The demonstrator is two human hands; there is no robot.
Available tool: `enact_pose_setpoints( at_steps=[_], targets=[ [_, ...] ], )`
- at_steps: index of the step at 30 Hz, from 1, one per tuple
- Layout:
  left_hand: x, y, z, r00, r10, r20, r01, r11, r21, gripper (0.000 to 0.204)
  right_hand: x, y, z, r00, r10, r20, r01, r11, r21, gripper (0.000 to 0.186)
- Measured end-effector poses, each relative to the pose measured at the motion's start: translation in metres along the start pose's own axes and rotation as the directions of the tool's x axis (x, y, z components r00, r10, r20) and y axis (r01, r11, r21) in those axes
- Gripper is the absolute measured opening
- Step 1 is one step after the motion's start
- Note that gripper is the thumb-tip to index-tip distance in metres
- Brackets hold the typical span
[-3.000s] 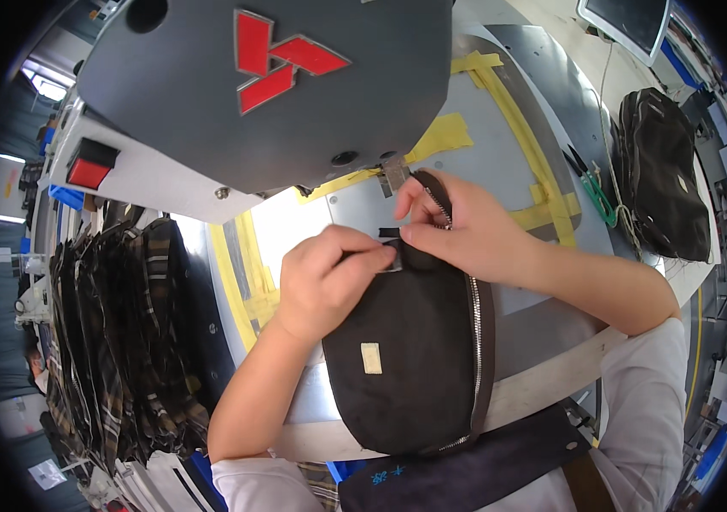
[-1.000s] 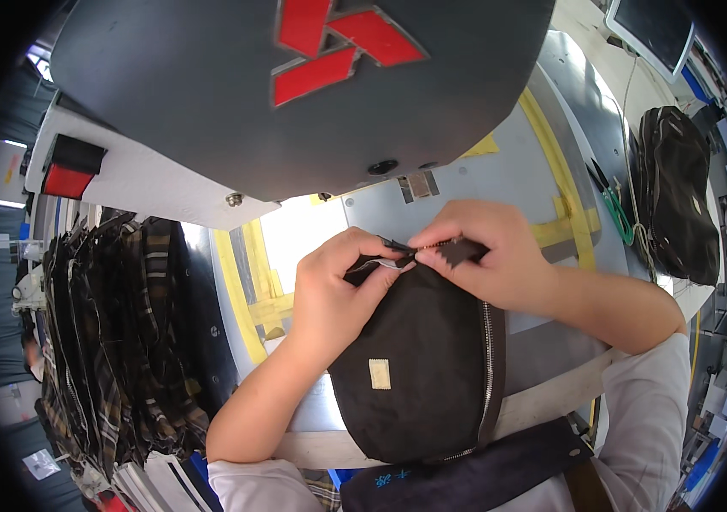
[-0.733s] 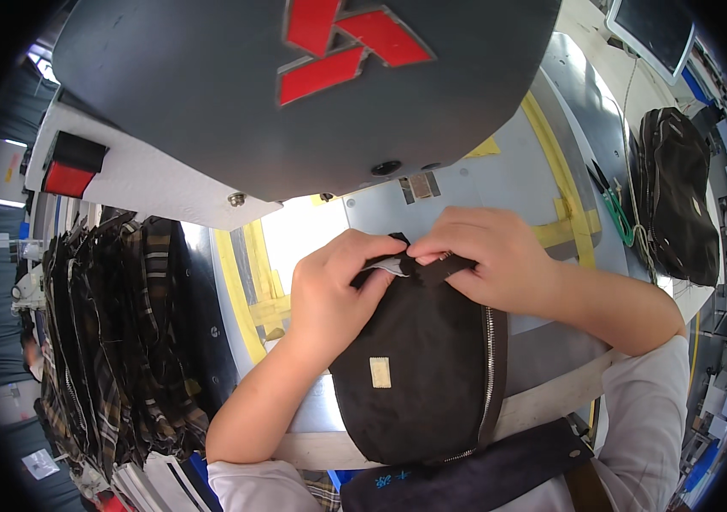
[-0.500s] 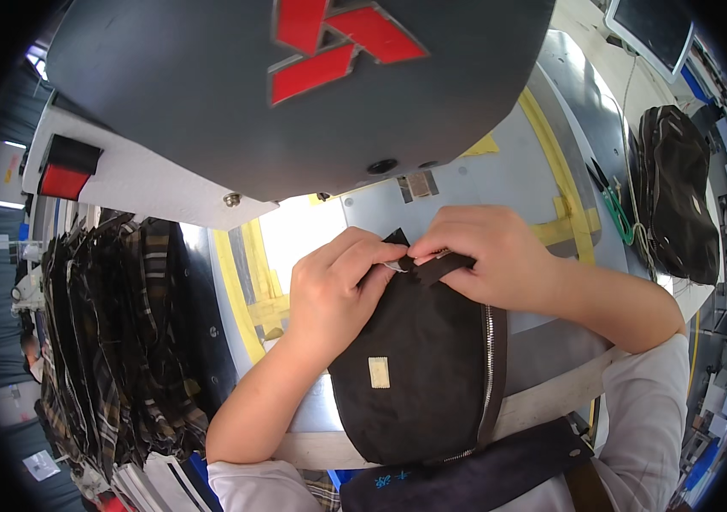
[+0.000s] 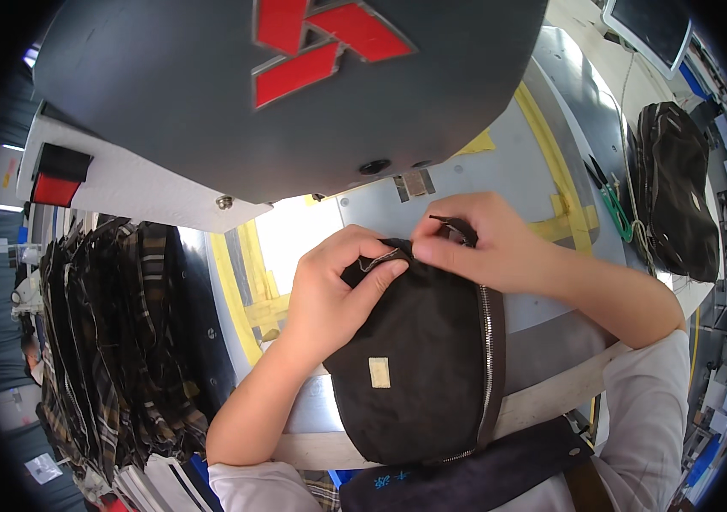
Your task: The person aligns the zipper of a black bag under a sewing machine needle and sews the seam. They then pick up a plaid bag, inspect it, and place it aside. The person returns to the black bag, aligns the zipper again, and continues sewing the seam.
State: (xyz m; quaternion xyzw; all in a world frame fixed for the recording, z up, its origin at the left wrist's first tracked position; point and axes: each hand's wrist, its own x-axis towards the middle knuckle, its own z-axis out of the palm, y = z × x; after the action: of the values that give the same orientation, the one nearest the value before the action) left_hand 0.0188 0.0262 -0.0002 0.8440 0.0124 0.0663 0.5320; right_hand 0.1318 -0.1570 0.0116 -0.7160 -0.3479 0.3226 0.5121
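Dark cloth piece (image 5: 419,350), edged on its right by a metal zipper (image 5: 489,367) and bearing a small cream patch (image 5: 379,372), lies in front of the person, across the near edge of a grey surface (image 5: 466,177) marked with yellow tape (image 5: 543,128). The left hand (image 5: 335,290) pinches its top edge between thumb and fingers. Just beside it, the right hand (image 5: 485,239) is closed on the curled zipper end (image 5: 461,227). Above looms a dark grey machine head (image 5: 295,128). Green-handled scissors (image 5: 615,212) lie to the right; plaid cloth (image 5: 125,333) hangs at left.
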Motion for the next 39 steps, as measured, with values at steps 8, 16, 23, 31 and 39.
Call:
enact_pose_setpoints(
  at_steps=[8,16,23,31,39],
  targets=[
    [-0.001,-0.003,0.006,0.864,0.495,-0.086,-0.423,0.809,0.407,0.019,0.0,-0.004,0.007,0.991,0.078,-0.11,-0.081,0.996,-0.023,0.01],
    [-0.003,-0.001,0.007,0.978,0.119,-0.171,-0.105,0.991,0.088,0.013,-0.005,0.007,0.011,0.947,-0.297,-0.124,0.266,0.94,-0.216,0.013],
    [-0.002,0.0,0.001,0.983,0.119,-0.138,-0.115,0.993,0.04,0.013,-0.01,0.011,0.016,0.867,-0.436,-0.241,0.348,0.876,-0.333,0.015],
    [-0.002,-0.002,0.006,0.982,0.096,-0.164,-0.097,0.995,0.002,0.017,0.0,0.007,0.011,0.868,-0.453,-0.205,0.381,0.871,-0.311,0.01],
    [-0.001,0.002,0.005,0.986,0.133,-0.099,-0.124,0.989,0.085,0.019,0.002,0.006,0.001,0.887,-0.46,-0.043,0.416,0.835,-0.361,0.008]
  ],
)
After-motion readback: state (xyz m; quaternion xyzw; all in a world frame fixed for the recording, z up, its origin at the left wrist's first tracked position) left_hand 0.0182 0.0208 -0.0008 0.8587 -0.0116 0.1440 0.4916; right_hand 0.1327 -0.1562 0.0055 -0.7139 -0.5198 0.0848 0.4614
